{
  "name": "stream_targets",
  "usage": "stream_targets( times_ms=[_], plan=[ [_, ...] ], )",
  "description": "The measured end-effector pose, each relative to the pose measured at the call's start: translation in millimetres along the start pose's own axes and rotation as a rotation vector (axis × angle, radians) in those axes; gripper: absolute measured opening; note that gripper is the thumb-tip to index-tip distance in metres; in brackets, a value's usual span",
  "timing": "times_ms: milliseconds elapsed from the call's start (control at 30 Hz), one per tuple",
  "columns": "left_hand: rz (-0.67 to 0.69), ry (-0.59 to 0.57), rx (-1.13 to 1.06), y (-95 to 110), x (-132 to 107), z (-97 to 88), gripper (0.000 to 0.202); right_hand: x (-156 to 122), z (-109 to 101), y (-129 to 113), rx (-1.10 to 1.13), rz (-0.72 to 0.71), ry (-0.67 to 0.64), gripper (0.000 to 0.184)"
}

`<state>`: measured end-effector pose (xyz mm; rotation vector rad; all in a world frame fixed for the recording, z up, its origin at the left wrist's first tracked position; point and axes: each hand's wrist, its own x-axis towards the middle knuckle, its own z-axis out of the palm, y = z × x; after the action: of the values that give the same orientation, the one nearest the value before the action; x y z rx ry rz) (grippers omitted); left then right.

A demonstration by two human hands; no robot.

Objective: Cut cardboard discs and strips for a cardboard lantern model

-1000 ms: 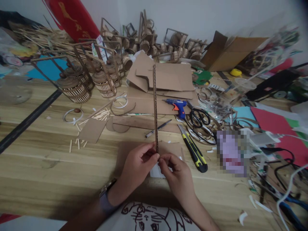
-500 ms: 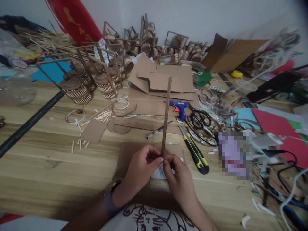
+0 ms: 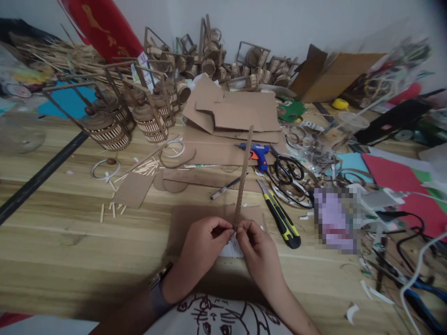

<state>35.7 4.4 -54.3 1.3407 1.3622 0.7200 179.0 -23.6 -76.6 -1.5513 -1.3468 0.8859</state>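
Observation:
A long narrow cardboard strip (image 3: pixel 243 179) points away from me, its near end pinched between my two hands. My left hand (image 3: pixel 208 242) has thumb and index finger closed on that end, and a watch is on the wrist. My right hand (image 3: pixel 257 246) grips the same end from the other side, fingertips close to the left ones. Under the hands lie a cardboard sheet (image 3: pixel 185 218) and a white piece of paper (image 3: pixel 232 250). To the right rests a yellow and black utility knife (image 3: pixel 281 216); a pen (image 3: pixel 226 187) lies just beyond the hands.
A blue hot glue gun (image 3: pixel 259 153) and black-handled scissors (image 3: pixel 287 168) lie behind the knife. Stacked cardboard (image 3: pixel 244 109) is farther back. Small slatted baskets (image 3: pixel 106 130) stand at left, near loose sticks (image 3: pixel 148 168). Scraps, cables and coloured paper (image 3: pixel 391 181) crowd the right side.
The strip's far end has tipped slightly right and lower. Both hands keep their pinch in nearly the same place. The whole view has shifted a little.

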Motion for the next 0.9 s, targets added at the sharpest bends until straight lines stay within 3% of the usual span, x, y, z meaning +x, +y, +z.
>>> stream_targets(
  times_ms=[367, 900],
  plan=[
    [0.001, -0.044, 0.003, -0.8, -3.1, -1.2, 0.013, 1.5, -8.0, -1.9, -0.067, -0.041, -0.050, 0.021],
    [0.013, -0.017, 0.132, 0.0, -3.9, 4.8, 0.009, -3.8, -7.0, -2.6, -0.298, -0.276, -0.055, 0.019]
  ],
)
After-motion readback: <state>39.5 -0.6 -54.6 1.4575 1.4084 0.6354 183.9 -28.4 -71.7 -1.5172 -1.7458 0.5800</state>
